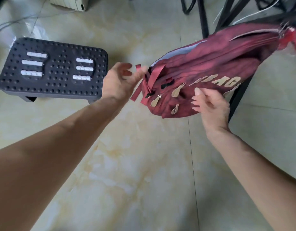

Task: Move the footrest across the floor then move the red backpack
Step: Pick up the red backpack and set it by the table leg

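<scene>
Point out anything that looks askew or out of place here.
The red backpack hangs tilted and crumpled, straps and zipper pulls dangling, between the left hand and right hand. The footrest stands level on the floor. Loose cables trail behind.

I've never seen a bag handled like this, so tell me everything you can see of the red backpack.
The red backpack is dark red, wrinkled fabric with pale lettering, a light grey panel along its upper edge, several tan zipper pulls and loose red straps. It looks limp and hangs tilted above the tiled floor, near dark furniture legs. The right hand holds its lower edge. The left hand, fingers open, meets the straps; its grip is unclear.
</scene>
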